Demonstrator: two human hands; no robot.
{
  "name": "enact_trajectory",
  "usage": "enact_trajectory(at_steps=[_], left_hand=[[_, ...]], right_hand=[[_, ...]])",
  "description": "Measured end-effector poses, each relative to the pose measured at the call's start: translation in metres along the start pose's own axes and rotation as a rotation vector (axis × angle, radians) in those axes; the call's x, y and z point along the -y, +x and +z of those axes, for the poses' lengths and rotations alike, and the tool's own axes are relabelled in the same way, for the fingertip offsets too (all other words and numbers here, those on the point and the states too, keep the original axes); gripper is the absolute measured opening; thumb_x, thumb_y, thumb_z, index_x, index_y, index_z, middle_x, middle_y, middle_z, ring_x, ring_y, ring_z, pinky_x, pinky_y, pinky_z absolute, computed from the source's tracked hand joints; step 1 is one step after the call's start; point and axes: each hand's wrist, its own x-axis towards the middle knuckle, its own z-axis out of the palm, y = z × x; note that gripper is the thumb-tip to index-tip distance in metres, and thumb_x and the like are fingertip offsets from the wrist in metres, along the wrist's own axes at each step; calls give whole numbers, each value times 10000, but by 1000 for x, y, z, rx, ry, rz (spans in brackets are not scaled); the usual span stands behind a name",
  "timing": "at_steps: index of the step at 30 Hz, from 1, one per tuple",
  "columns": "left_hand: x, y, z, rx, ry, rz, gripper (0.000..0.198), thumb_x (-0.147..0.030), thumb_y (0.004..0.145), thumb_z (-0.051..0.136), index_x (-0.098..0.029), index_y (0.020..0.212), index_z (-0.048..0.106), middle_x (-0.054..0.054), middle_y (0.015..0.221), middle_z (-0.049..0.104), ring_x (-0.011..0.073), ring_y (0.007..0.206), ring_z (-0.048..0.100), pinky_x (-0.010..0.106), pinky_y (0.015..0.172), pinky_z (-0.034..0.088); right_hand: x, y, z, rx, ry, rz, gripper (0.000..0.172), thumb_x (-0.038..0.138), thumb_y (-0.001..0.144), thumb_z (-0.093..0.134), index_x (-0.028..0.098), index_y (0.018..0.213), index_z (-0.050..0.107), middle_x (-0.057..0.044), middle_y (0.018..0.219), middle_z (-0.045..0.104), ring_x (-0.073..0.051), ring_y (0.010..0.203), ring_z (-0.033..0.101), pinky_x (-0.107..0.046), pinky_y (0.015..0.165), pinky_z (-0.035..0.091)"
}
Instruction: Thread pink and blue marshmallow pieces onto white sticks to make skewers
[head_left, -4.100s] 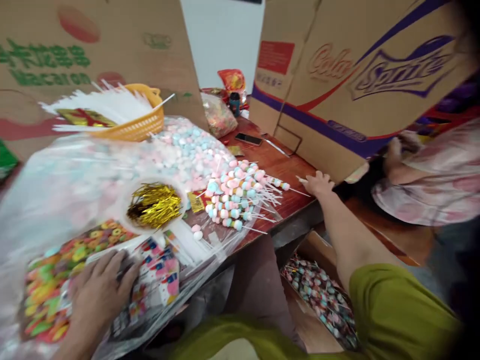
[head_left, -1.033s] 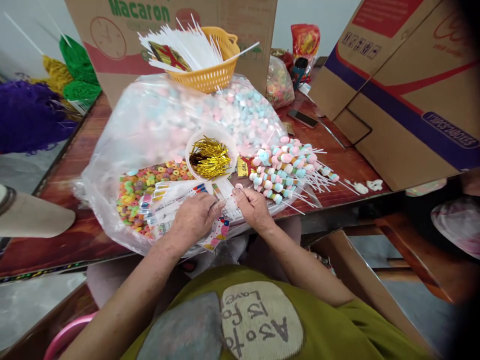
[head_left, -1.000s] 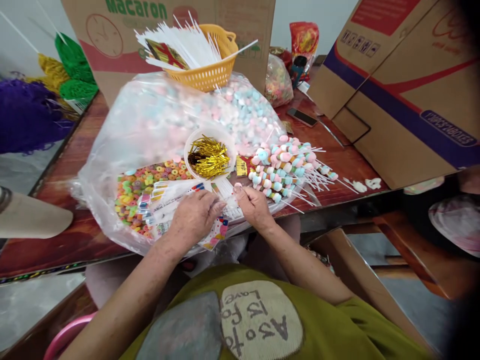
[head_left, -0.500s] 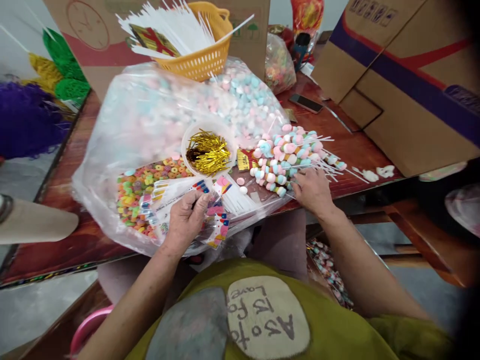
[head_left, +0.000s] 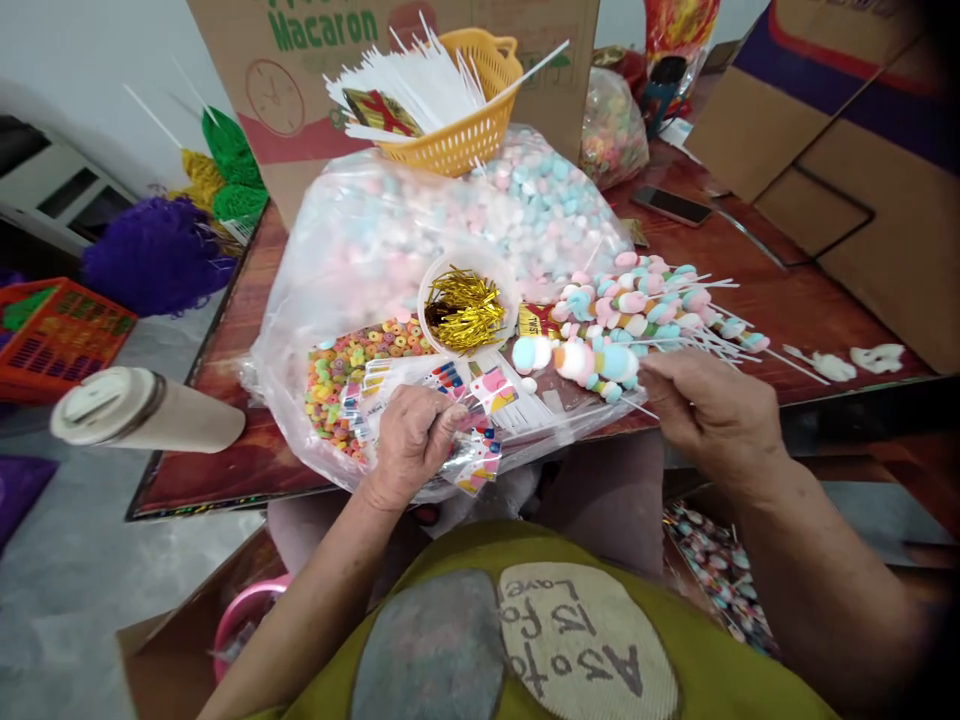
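My right hand (head_left: 716, 415) is closed on the stick of a marshmallow skewer (head_left: 577, 360), raised off the pile and pointing left. Behind it lies a pile of marshmallow skewers (head_left: 645, 290) on white sticks. Over the printed plastic bags (head_left: 476, 460), my left hand (head_left: 416, 435) is closed in a pinch on a clear bag with a colourful print. Under and beside that hand are ring candies (head_left: 375, 350) in many colours. A round white tub (head_left: 469, 262) of gold twist ties (head_left: 465, 312) stands just beyond, with a gold twist-tie packet (head_left: 536, 320) at its right.
A big clear bag of marshmallows (head_left: 360, 230) covers the table's middle. On it rests a yellow basket (head_left: 457, 140) of white sticks. A lidded cup (head_left: 150, 410) lies at left, a phone (head_left: 671, 205) at back right. Cardboard boxes (head_left: 825, 140) stand behind; a pink basin (head_left: 247, 610) sits below.
My right hand has lifted one marshmallow skewer from the pile and drawn it nearer. My left hand still pinches the bag. The view has swung left.
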Motion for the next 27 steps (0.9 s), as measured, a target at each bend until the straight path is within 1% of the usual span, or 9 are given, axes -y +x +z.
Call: enact_trajectory(at_steps=[2,5,8,11,13,16,19,24,27], left_hand=[[-2,2,-3,18,26,18,183,-231,885,482,-172,718,529,21,638,614,137,648,556,262,626,406],[-5,4,-2,61,30,20,215,-271,894,468,-177,712,533,20,634,620,130,633,561,253,611,403],[-11,3,3,118,-12,-39,253,-323,901,451,-179,720,552,18,638,621,122,616,558,244,597,401],[-19,0,10,157,-127,-193,272,-372,886,466,-176,722,559,14,639,609,116,594,535,243,578,396],[-23,-1,14,168,-328,-365,268,-406,860,501,-176,730,548,-3,625,588,104,567,515,233,555,396],[-24,-2,20,181,-717,-627,307,-457,752,629,-179,716,504,-32,603,549,87,529,489,223,526,399],[-23,0,25,237,-906,-734,344,-449,689,694,-175,691,485,-31,605,538,83,527,477,224,523,398],[-21,4,22,306,-654,-611,283,-418,836,538,-170,700,525,-6,637,558,103,606,500,232,583,411],[-17,4,12,275,-445,-495,336,-384,901,429,-173,652,511,-15,593,509,100,584,467,232,582,398]], right_hand=[[11,4,4,15,60,42,124,184,836,532,214,919,619,-46,855,668,-172,793,628,-300,720,491],[29,9,23,-28,398,404,104,273,826,557,213,888,616,-15,732,630,-135,625,582,-268,570,465],[53,15,54,50,893,746,247,400,739,634,195,875,604,39,592,532,-78,444,431,-212,396,329],[70,21,80,164,1198,919,298,419,629,710,168,702,567,85,475,407,-34,363,280,-193,343,179],[74,22,87,147,1282,987,310,389,591,737,164,610,525,101,419,348,-22,347,232,-192,349,131],[73,21,88,55,1308,1036,324,375,559,761,163,592,519,103,397,354,-17,339,211,-192,356,111],[69,19,88,27,1324,1023,374,415,586,755,168,562,475,100,404,353,-14,341,201,-191,360,108],[54,15,87,90,1251,941,434,500,705,662,182,549,412,96,405,315,-30,359,223,-188,364,158],[34,4,70,67,981,802,302,473,805,562,181,730,557,38,565,511,-70,450,407,-204,430,329]])
